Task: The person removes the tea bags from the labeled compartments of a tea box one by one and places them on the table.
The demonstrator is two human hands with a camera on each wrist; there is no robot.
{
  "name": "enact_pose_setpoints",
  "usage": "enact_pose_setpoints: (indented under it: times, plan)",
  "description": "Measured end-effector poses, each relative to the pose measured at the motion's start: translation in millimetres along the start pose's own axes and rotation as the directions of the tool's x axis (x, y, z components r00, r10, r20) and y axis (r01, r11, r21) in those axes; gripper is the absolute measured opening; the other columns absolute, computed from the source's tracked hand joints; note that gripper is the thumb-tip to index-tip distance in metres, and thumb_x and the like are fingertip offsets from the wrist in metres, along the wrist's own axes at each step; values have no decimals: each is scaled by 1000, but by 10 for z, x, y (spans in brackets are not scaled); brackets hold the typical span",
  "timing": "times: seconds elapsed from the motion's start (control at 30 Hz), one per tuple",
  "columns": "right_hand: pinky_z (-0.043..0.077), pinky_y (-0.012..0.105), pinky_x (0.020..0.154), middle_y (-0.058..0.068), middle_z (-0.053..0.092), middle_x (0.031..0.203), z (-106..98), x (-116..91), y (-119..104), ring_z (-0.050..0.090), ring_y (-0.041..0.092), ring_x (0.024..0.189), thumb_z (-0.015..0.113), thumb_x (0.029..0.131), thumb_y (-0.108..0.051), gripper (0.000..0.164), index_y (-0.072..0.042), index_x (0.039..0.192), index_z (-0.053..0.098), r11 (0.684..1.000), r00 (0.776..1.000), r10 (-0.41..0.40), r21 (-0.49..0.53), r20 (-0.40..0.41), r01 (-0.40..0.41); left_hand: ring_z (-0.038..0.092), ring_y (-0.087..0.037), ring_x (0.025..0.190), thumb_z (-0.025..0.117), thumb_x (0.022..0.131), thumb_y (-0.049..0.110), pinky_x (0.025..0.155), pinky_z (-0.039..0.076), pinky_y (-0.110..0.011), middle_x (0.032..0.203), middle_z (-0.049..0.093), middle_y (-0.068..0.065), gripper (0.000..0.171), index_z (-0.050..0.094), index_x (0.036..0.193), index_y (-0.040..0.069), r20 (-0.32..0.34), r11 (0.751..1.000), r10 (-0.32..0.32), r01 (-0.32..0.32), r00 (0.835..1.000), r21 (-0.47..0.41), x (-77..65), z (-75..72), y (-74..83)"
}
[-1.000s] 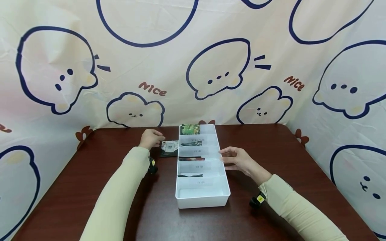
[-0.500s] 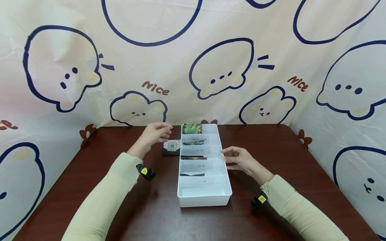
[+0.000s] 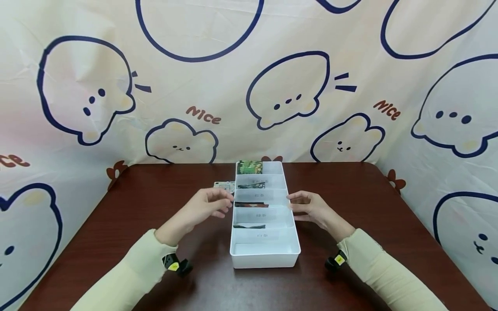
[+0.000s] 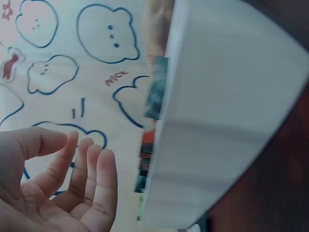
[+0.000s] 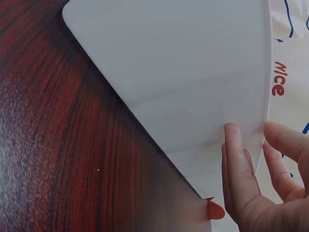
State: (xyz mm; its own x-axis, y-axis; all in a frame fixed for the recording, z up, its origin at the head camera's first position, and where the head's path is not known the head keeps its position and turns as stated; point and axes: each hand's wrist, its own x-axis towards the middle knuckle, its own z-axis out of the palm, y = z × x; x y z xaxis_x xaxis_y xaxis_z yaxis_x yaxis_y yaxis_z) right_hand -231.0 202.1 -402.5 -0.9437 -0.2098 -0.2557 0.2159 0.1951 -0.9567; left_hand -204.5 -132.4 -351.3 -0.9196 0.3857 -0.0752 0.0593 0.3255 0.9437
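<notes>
A long white divided box stands in the middle of the table, with printed labels inside its compartments. Tea packets are in several of them, among them a green one at the far end and a dark red one midway. My left hand is beside the box's left wall, fingers loosely bent; in the left wrist view nothing is between them. Straight fingers of my right hand touch the outside of the right wall near its rim. Past my left hand lies another packet, flat and partly hidden.
The dark brown wooden table reaches back to a cloth backdrop with cartoon outlines, which also rises on both sides. The box's nearest compartment holds no visible packet.
My left hand has come away from beside the flat packet, rising and then moving nearer to me along the box's left side. My right hand stays at the right wall.
</notes>
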Motion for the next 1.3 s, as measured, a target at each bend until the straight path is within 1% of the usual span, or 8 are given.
enact_pose_setpoints:
  times: [0.1, 0.3, 0.43, 0.6, 0.83, 1.1, 1.3]
  plan:
    - [57, 45, 84, 17, 58, 119, -4, -9, -3, 66, 19, 92, 72, 88, -12, 44, 0, 127, 57, 1000, 1000, 0, 0, 0, 0, 62, -29, 87, 60, 96, 13, 76, 59, -35, 105, 63, -23, 24, 64, 113, -3, 38, 1000, 2, -2, 999, 20, -60, 41, -76]
    - [55, 47, 87, 19, 57, 121, -19, -19, -6, 66, 19, 91, 71, 88, -12, 44, 1, 128, 56, 1000, 1000, -19, -10, 2, 19, 61, -20, 85, 64, 93, 14, 74, 58, -35, 99, 65, -12, 24, 64, 110, -3, 116, 999, 4, -9, 993, 45, -113, 120, -217]
    - [55, 48, 87, 18, 57, 120, -17, -17, -6, 66, 19, 91, 71, 88, -12, 44, 1, 128, 56, 1000, 1000, -27, -3, 9, 27, 59, -18, 81, 65, 91, 11, 72, 58, -36, 94, 64, -8, 20, 66, 107, -1, 140, 998, 5, -13, 990, 55, -124, 164, -275]
    - [55, 48, 88, 17, 58, 118, -11, -17, -2, 66, 18, 91, 71, 88, -10, 44, 1, 127, 56, 1000, 1000, -25, 3, 11, 25, 56, -17, 77, 66, 90, 10, 72, 58, -41, 86, 61, -6, 19, 66, 106, -1, 158, 998, -15, 6, 987, 61, -126, 206, -314]
    - [55, 47, 87, 16, 58, 117, -16, -2, 3, 66, 18, 90, 71, 88, -9, 44, 2, 128, 55, 1000, 1000, -22, 18, 14, 22, 54, -17, 76, 66, 90, 10, 70, 58, -42, 82, 57, -5, 17, 67, 104, 1, 138, 997, -35, 26, 990, 71, -116, 254, -311]
    - [55, 47, 87, 16, 58, 117, -14, -1, 7, 66, 18, 90, 71, 88, -10, 45, 2, 128, 55, 1000, 1000, -12, 26, 15, 11, 54, -16, 75, 67, 89, 11, 66, 58, -38, 81, 58, -5, 14, 68, 99, 1, 96, 997, -17, 9, 995, 83, -105, 291, -313]
    - [55, 47, 87, 16, 58, 117, -12, 0, 9, 67, 18, 90, 71, 88, -10, 45, 2, 128, 55, 1000, 1000, -9, 24, 9, 8, 54, -16, 73, 69, 88, 10, 65, 58, -41, 77, 59, -5, 11, 69, 96, 2, 50, 995, 7, -12, 999, 95, -88, 312, -326]
